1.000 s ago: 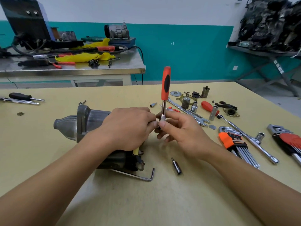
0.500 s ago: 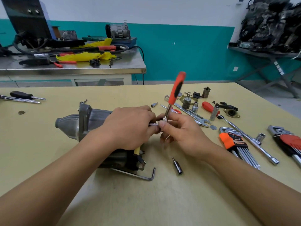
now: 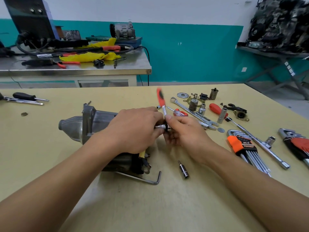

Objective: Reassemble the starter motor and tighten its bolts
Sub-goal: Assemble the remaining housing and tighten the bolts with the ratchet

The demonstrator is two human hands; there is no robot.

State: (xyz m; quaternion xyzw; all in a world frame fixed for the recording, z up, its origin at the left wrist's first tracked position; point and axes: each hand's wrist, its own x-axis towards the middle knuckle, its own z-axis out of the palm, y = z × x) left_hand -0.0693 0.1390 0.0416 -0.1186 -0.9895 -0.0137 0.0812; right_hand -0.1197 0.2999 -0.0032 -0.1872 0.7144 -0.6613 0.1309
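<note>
- The starter motor lies on its side on the table. Its nose points to nine o'clock.
- At the motor's three o'clock end, the left hand lies over the body. Its fingertips pinch a small silver socket.
- The right hand is curled round the low end of the ratchet, with the thumb up on the shaft. The orange handle points to about twelve o'clock and looks blurred.
- I think the step is turning a bolt at that end. The hands hide the bolt.
- To do it well, keep the socket straight on the bolt and push it in gently. Swing the handle in short strokes. Hold the motor down so it cannot roll.
- A bent key lies just beside the motor at five o'clock. A spare bit lies near at four o'clock, and a spanner at two o'clock.
</note>
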